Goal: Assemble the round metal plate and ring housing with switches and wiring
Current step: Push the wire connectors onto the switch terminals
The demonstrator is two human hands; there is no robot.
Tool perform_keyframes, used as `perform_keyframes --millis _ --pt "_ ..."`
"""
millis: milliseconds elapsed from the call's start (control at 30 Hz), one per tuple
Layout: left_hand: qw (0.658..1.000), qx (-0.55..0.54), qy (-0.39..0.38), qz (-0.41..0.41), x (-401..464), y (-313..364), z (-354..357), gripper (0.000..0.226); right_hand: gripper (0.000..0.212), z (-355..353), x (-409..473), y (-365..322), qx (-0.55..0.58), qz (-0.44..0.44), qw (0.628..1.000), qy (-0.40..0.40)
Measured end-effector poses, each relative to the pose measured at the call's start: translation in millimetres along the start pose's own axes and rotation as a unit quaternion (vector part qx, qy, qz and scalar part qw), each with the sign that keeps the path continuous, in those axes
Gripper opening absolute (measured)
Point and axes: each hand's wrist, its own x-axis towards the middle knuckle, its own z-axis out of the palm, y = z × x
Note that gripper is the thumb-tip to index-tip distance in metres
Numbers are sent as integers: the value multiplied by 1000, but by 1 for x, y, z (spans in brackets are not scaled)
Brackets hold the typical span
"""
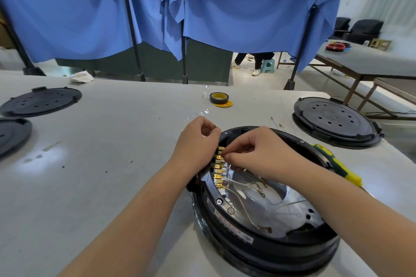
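Observation:
A black ring housing (258, 245) lies on the white table in front of me, with a shiny round metal plate (265, 200) inside it. A row of brass terminals (218, 170) runs along its left inner edge, and thin white wires (243, 207) with ring lugs trail over the plate. My left hand (197, 141) rests on the housing's left rim, fingers curled, with a clear sleeve at its fingertips. My right hand (258, 153) reaches across the housing and pinches a wire connector at the upper terminals.
A green and yellow screwdriver (337, 164) lies right of the housing. A black tape roll (219, 98) stands further back. Black round covers lie at the right (335, 121) and the left (40, 101). Blue curtains (202, 7) hang behind the table; a seated person's legs (247, 60) show below them.

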Motion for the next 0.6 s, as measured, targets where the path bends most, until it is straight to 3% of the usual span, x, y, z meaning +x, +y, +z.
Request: perform_keyframes --millis 233,433,600 --pt "997 -46 -45 -39 2 -3 3 7 19 2 0 -1 -37 -33 999 7" --pt "996 -60 -47 -40 3 -4 3 7 15 2 2 0 -30 -27 999 11" --pt "997 -58 -47 -38 3 -4 4 8 16 4 1 0 -96 -59 994 16"
